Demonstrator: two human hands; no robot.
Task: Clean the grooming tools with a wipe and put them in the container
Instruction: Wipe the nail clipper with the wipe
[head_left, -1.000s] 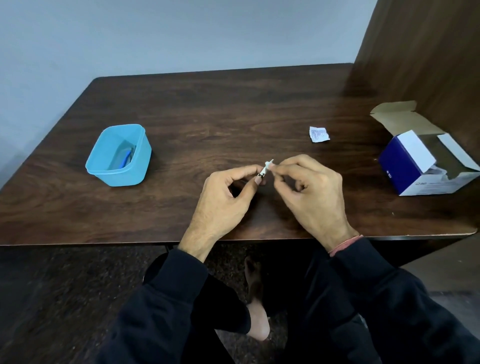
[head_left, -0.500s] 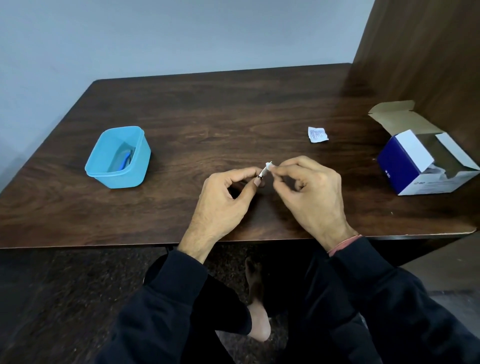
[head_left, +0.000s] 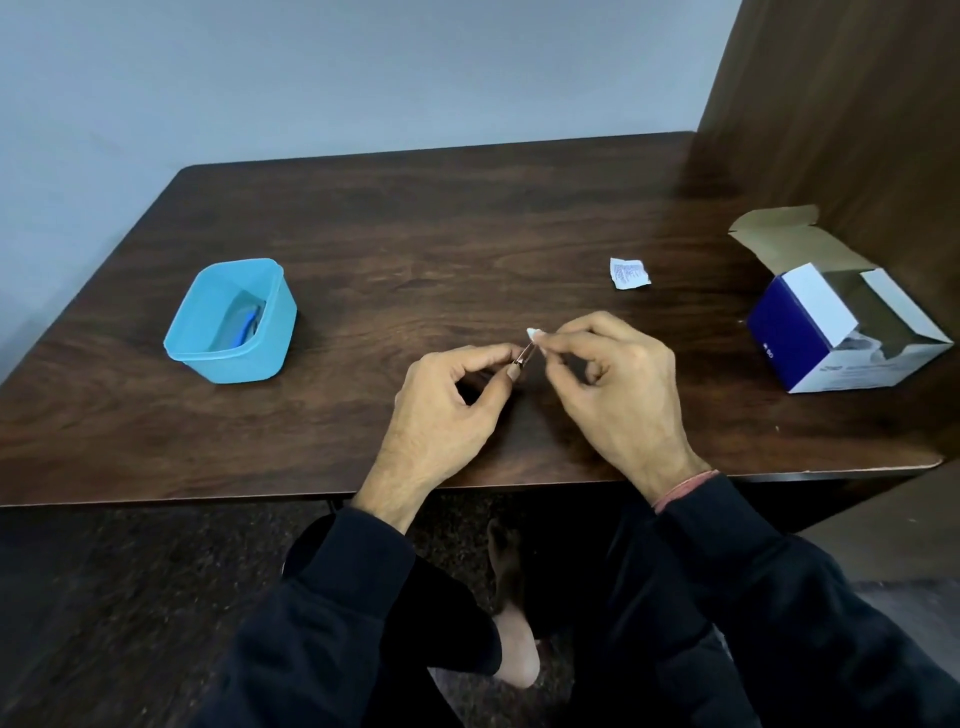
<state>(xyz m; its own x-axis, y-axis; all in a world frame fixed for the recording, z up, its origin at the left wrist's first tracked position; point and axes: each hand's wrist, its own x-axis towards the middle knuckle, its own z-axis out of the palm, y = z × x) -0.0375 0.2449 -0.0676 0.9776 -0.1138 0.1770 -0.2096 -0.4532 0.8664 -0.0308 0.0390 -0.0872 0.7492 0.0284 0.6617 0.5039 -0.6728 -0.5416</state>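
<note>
Fingers of left hand (head_left: 441, 410) pinch slim metal tool (head_left: 523, 355); right hand (head_left: 613, 384) pinches white wipe (head_left: 533, 333)

A small slender metal tool (head_left: 523, 354) is held tilted above the table, a white wipe (head_left: 533, 332) at its upper tip; the open blue container (head_left: 232, 322) sits well left, a blue item (head_left: 248, 323) inside

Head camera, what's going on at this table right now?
A person is wiping a small metal tool, pinched in the left hand, with a white wipe held by the right hand. A blue container on the left already holds a blue item.
</note>
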